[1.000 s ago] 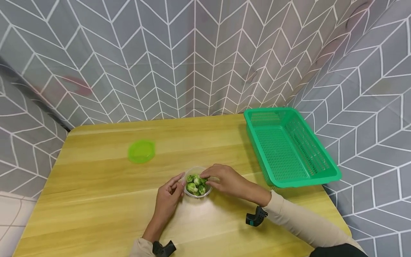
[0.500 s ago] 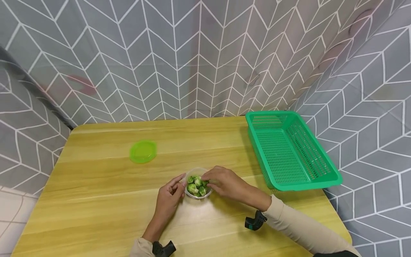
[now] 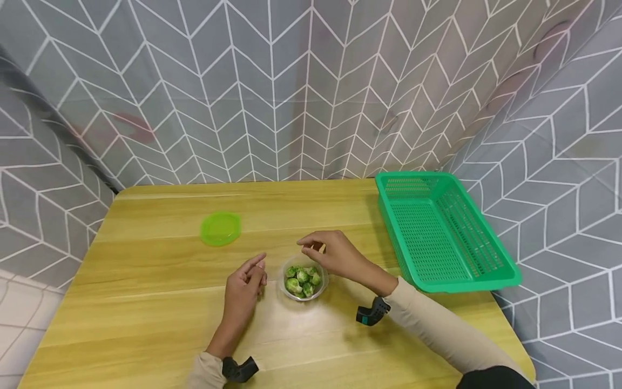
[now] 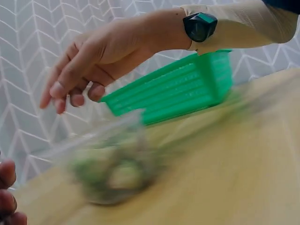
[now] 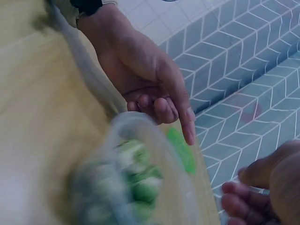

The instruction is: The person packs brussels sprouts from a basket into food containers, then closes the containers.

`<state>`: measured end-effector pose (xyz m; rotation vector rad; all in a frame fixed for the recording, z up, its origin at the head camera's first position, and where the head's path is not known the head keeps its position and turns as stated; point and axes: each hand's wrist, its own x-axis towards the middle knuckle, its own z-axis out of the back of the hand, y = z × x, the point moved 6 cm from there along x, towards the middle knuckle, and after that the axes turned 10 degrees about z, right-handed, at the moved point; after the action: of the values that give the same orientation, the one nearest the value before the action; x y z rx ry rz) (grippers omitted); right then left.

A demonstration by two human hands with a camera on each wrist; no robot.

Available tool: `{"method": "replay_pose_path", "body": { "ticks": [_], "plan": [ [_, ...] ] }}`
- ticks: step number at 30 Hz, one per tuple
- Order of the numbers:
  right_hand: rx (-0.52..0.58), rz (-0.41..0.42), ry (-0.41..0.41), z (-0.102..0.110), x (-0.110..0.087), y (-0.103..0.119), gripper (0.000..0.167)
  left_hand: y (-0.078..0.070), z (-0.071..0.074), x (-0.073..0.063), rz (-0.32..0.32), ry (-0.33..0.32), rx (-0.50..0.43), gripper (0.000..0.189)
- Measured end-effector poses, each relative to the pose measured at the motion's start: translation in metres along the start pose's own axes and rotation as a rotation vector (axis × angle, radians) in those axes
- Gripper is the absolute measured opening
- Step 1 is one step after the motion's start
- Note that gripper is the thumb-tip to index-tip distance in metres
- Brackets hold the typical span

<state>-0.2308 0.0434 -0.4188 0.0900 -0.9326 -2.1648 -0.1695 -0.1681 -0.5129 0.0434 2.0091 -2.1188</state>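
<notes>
A small clear plastic bowl point(image 3: 300, 299) stands on the wooden table, holding several green Brussels sprouts point(image 3: 302, 281). To the left of the bowl, apart from it, is my left hand point(image 3: 241, 292), its index finger extended and the others loosely bent. My right hand point(image 3: 337, 255) hovers over the far right rim with loosely bent fingers and nothing between them. In the left wrist view the right hand point(image 4: 93, 61) is raised clear above the blurred bowl point(image 4: 96, 140). The right wrist view has the left hand point(image 5: 145, 75) beyond the bowl's rim.
A translucent lime-green lid point(image 3: 221, 228) lies on the table point(image 3: 146, 302) at the back left. A green perforated plastic basket point(image 3: 423, 232) stands at the back right. Grey patterned curtains point(image 3: 272, 97) hang behind the table and along its sides.
My left hand has let go of the bowl's side and moved left. My right hand has lifted from the sprouts up and away from me. The bowl and sprouts stay in place.
</notes>
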Motion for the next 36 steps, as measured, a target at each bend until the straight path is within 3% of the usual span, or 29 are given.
{"method": "replay_pose_path", "body": {
  "ticks": [8,11,16,20,24,29,36],
  "plan": [
    [0.286,-0.201,0.083,-0.024,0.061,-0.014,0.03,-0.027,0.073,0.043,-0.115,-0.293,0.351,0.033],
    [0.38,-0.298,0.069,-0.038,0.084,-0.019,0.031,-0.034,0.098,0.062,-0.123,-0.349,0.497,0.037],
    [0.395,-0.396,0.082,-0.064,0.118,-0.025,0.041,-0.035,0.125,0.087,-0.087,-0.328,0.69,0.047],
    [0.349,-0.416,0.081,-0.082,0.137,-0.03,0.051,-0.029,0.137,0.098,-0.051,-0.29,0.775,0.049],
    [0.344,-0.437,0.048,-0.097,0.146,-0.033,0.043,-0.022,0.14,0.104,-0.047,-0.246,0.782,0.042],
    [0.422,-0.433,0.014,-0.111,0.155,-0.032,0.024,-0.017,0.142,0.109,-0.028,-0.225,0.782,0.042],
    [0.457,-0.423,0.012,-0.109,0.153,-0.031,0.017,-0.018,0.132,0.11,0.016,-0.143,0.741,0.044]
  ]
}}
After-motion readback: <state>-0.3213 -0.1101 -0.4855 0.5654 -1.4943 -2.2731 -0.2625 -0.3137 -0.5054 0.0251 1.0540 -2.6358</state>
